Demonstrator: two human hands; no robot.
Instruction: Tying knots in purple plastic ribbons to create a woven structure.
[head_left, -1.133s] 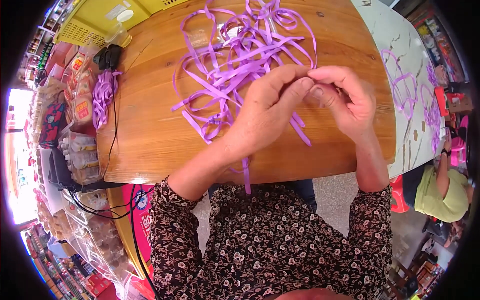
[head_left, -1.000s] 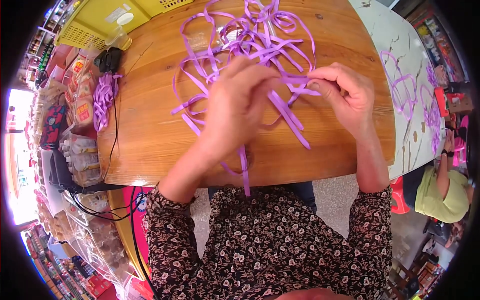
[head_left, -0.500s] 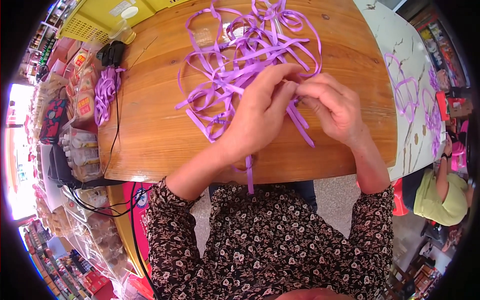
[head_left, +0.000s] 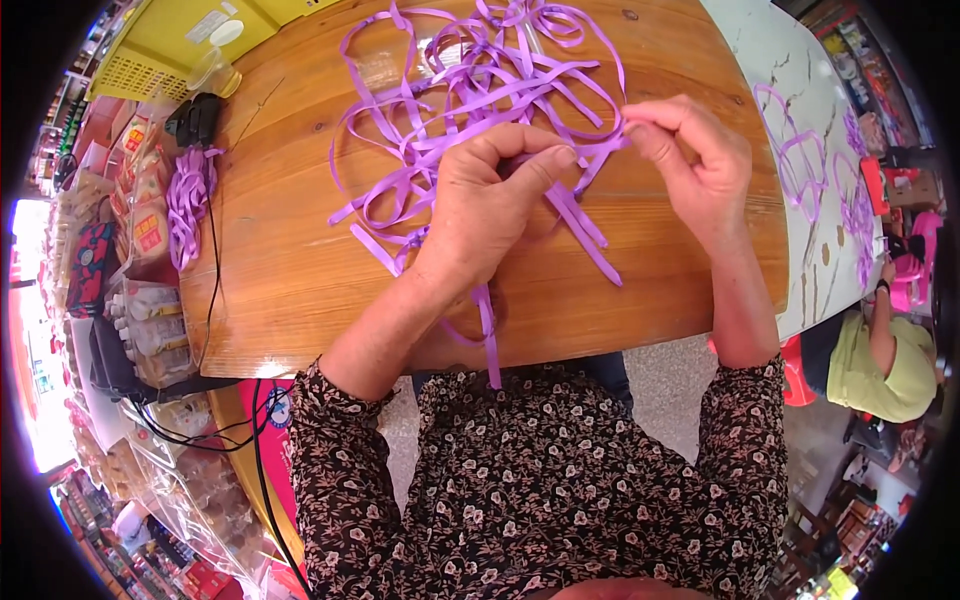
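Pinching purple ribbon (head_left: 604, 150) in right hand (head_left: 705, 165); with left hand (head_left: 490, 190) curled alongside, hold impossible to tell | Far left of grip: yellow crate (head_left: 160, 45), contents hidden; clear cup (head_left: 212, 72); clear pack of bottles (head_left: 158, 325) | Beneath and beyond grip: flat ribbon, looped, tangled across wooden table (head_left: 300, 250)

yellow crate (head_left: 160, 40): white label (head_left: 207, 26) | pink panel (head_left: 283, 448): blue emblem (head_left: 281, 408) | wording illegible

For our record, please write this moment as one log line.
left hand: fingers curled, hold unclear | right hand: fingers pinching purple strap | purple tangle: on wooden table
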